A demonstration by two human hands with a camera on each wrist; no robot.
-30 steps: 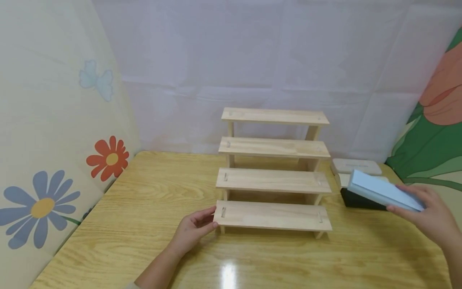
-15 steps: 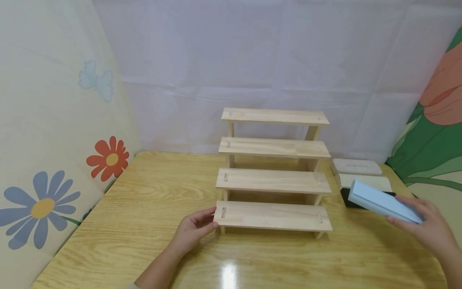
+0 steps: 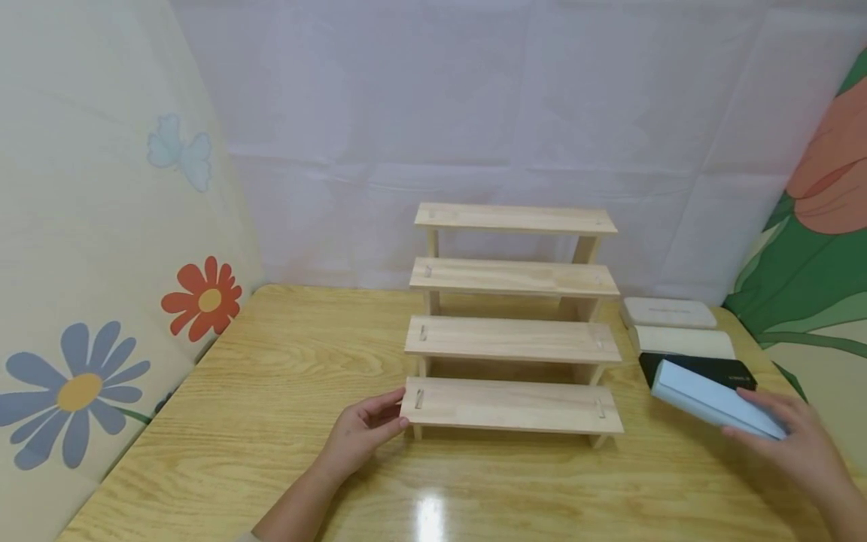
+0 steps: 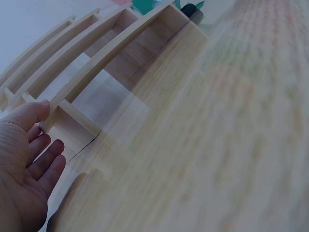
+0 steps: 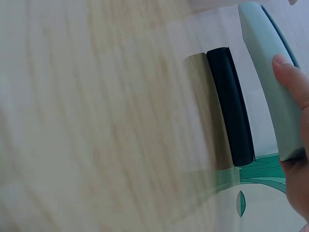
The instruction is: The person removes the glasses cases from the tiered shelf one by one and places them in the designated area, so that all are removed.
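Note:
A four-step light wooden display stand (image 3: 508, 403) stands on the table. My left hand (image 3: 362, 433) pinches the left end of its lowest step; in the left wrist view the thumb lies at the step's corner and the other fingers curl loosely below. At the right, my right hand (image 3: 789, 440) grips one end of a light blue glasses case (image 3: 711, 399), thumb on one side and fingers on the other. The case (image 5: 268, 67) tilts in the air, its far end overlapping a black case (image 3: 734, 369) in the head view.
Behind the black case lie a cream case (image 3: 684, 341) and a white case (image 3: 667, 312), in a row right of the stand. The wood-grain table (image 3: 305, 331) meets a white cloth backdrop (image 3: 379, 113) at the back. Flower-printed panels flank both sides.
My right hand has lowered the light blue glasses case toward the table, uncovering more of the black and cream cases. The left hand and the stand have stayed put.

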